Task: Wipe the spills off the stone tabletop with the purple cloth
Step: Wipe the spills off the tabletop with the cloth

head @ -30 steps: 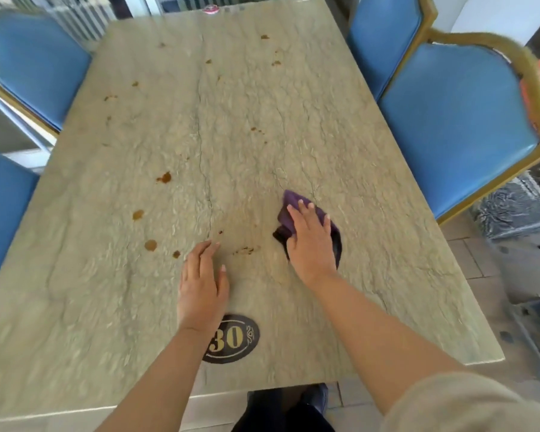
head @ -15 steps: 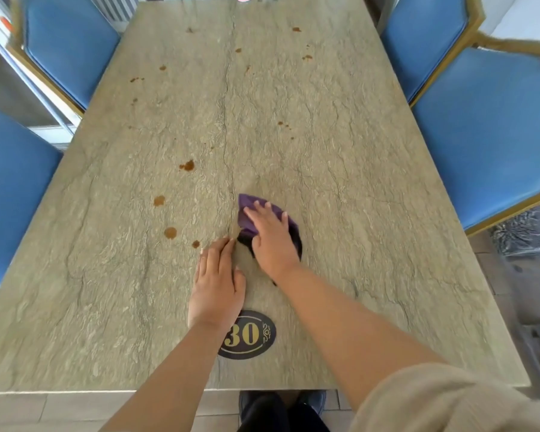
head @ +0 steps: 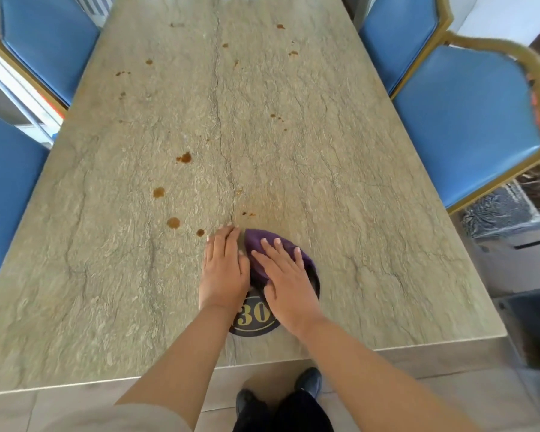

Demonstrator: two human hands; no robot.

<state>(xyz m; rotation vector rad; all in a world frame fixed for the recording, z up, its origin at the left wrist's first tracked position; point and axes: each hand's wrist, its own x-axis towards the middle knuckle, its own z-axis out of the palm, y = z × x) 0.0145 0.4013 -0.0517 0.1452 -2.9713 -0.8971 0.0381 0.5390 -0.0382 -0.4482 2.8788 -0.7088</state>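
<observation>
Low in the frame's centre, the right hand [head: 289, 283] presses flat, fingers spread, on the purple cloth [head: 262, 244]. The left hand [head: 223, 272] lies flat just beside it on the stone tabletop [head: 340, 182].

Both forearms are bare, and no rings or watch are seen on the left hand [head: 223, 272] or the right hand [head: 286, 283]. Pale beige short sleeves [head: 119, 417] are worn, with black trousers [head: 281, 416] and black shoes [head: 309, 380].

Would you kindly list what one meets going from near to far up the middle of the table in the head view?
Number 30 plaque → right hand pressing the purple cloth → faint brown smear → small brown drops → far-edge brown spots.
</observation>
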